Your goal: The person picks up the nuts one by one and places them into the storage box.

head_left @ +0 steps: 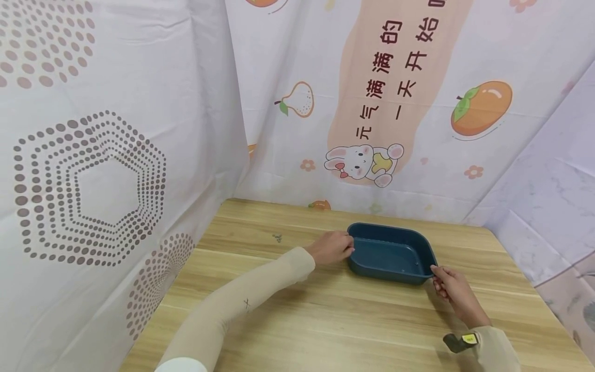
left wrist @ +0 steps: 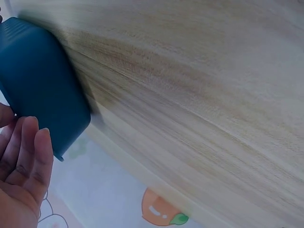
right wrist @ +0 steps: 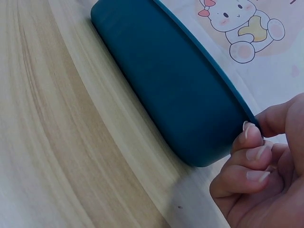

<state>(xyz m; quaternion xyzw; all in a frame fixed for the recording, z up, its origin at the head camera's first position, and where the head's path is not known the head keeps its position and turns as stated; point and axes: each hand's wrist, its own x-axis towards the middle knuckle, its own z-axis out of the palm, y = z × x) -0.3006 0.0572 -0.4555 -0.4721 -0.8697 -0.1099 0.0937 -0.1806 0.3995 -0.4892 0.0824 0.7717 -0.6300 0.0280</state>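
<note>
A dark teal rectangular plastic basin [head_left: 389, 254] with rounded corners is at the far part of the wooden table, open side up. At its left end my left hand [head_left: 331, 247] pinches the rim, thumb on one side and fingers below, as the left wrist view shows with the basin's outer wall [left wrist: 42, 80]. My right hand [head_left: 456, 293] pinches the rim at the near right corner between thumb and index finger; the other fingers curl under it in the right wrist view. A few tiny specks show on the basin's floor. Whether its base touches the table cannot be told.
Several tiny grey pieces [head_left: 278, 237] lie on the wooden table [head_left: 325, 325], left of the basin. A printed curtain [head_left: 288, 155] hangs along the table's back edge, with more cloth at the left and right. A black device [head_left: 457, 343] is strapped at the right wrist.
</note>
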